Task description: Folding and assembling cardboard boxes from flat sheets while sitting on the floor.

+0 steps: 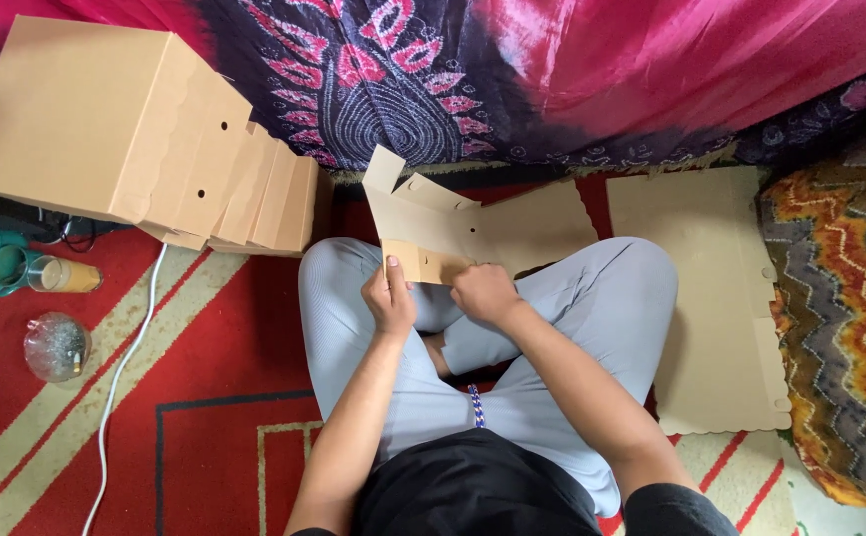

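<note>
- The person sits cross-legged in pale grey trousers [602,298] on a red patterned carpet [205,328].
- The left hand [389,298] is closed on the lower edge of a flat brown die-cut cardboard box blank [433,233], thumb pressed to its folded flap.
- The right hand [483,291] is curled on the same flap just beside the left, fingers tucked under the fold.
- The blank lies over the knees, partly folded, one tab raised at its top left.
- A pile of flat brown cardboard sheets [711,298] with scalloped edges lies on the floor to the right.
- A row of assembled brown cardboard boxes [125,129] stands at the upper left.
- A glass of amber liquid [64,275] and a clear round glass jar [56,346] sit near a white cable [125,367].
</note>
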